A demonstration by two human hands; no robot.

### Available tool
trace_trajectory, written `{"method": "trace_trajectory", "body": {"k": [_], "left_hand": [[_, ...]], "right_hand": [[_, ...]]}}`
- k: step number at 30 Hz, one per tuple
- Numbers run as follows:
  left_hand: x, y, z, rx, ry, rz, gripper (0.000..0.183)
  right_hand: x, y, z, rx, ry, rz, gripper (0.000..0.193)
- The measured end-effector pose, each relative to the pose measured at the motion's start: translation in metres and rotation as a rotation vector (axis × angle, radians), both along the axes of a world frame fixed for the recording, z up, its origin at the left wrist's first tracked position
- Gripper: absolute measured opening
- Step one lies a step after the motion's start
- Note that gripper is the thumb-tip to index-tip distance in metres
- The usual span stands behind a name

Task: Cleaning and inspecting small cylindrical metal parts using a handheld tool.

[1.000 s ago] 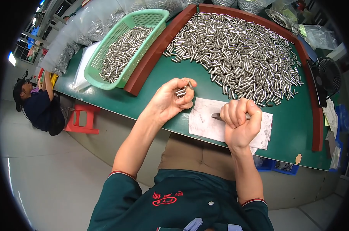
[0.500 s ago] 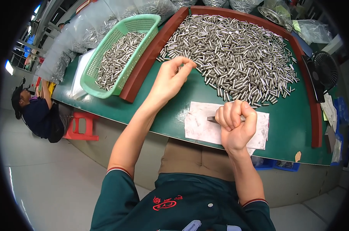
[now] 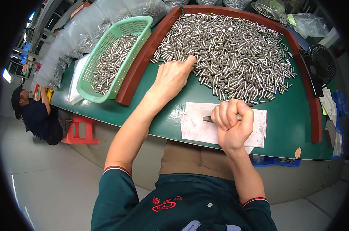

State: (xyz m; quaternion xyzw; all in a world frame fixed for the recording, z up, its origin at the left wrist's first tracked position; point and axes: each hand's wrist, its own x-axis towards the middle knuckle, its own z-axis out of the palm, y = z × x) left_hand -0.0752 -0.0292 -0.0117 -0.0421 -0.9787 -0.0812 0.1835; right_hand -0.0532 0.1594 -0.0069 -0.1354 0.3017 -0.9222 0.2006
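A broad heap of short shiny metal pins (image 3: 236,57) lies on the green tabletop. At the heap's near left edge is my left hand (image 3: 171,79), back upward, with its fingers bent together and reaching among the pins. What those fingertips hold, if anything, is hidden. My right hand (image 3: 233,122) is closed in a fist, thumb side up, over a stained white cloth or paper sheet (image 3: 197,129). Out of its left side sticks the dark, flat end of a metal tool (image 3: 208,119); the rest of that tool is inside the fist.
Dark red rails (image 3: 134,69) border the heap. A green perforated basket (image 3: 82,84) with more pins stands at left, before clear bags (image 3: 72,46) of metal parts. A black fan (image 3: 322,65) stands at right. A person (image 3: 37,119) sits far left beside a red stool (image 3: 82,133).
My left hand has turned palm-down and its fingers have come to the heap's edge. My right hand keeps its grip on the tool. The whole view has shifted slightly.
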Motion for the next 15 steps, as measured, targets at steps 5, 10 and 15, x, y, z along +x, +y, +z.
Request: {"method": "trace_trajectory", "body": {"k": [5,10,15], "left_hand": [[0.009,0.000,0.004,0.559,0.002,0.001,0.013],[0.027,0.008,0.010,1.253,-0.255,-0.053,0.012],[0.035,0.009,0.011,1.497,-0.297,-0.158,0.013]], "right_hand": [[0.000,-0.001,0.000,-0.006,-0.007,-0.007,0.037],[-0.001,0.000,0.000,0.020,-0.010,-0.008,0.037],[0.000,0.000,0.000,0.011,-0.015,-0.011,0.037]]}}
